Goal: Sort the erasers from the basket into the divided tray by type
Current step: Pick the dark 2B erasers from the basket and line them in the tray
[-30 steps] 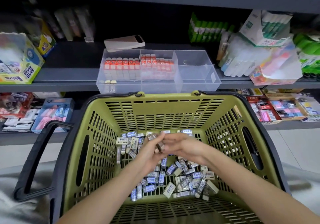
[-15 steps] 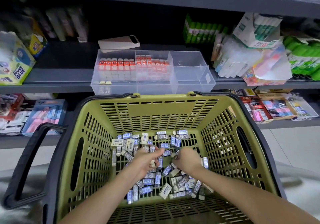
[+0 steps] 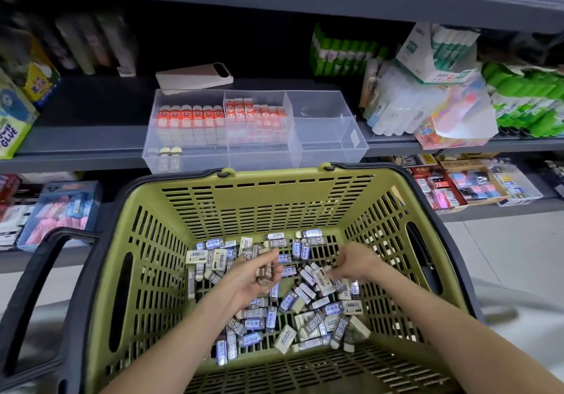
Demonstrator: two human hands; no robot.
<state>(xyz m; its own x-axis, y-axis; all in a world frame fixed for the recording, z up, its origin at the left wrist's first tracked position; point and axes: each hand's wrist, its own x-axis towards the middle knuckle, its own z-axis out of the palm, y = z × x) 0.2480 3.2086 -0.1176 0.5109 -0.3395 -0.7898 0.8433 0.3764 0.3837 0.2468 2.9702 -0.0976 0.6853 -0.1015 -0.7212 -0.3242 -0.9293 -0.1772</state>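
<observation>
My hands have dropped from meeting above the pile and parted — my left hand point(image 3: 253, 274) now cups a small stack of grey 2B erasers point(image 3: 266, 271), fingers curled round them, while my right hand point(image 3: 355, 264), at three o'clock from it, pinches at a white eraser point(image 3: 319, 277) in the heap. The green basket point(image 3: 274, 193) remains well stocked. The clear divided tray point(image 3: 331, 151) waits at twelve o'clock on the shelf — I judge another batch is nearly gathered.

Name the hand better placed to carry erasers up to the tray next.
Left hand: it already cups several 2B erasers, below the tray. The right hand is only pinching one in the basket.
</observation>
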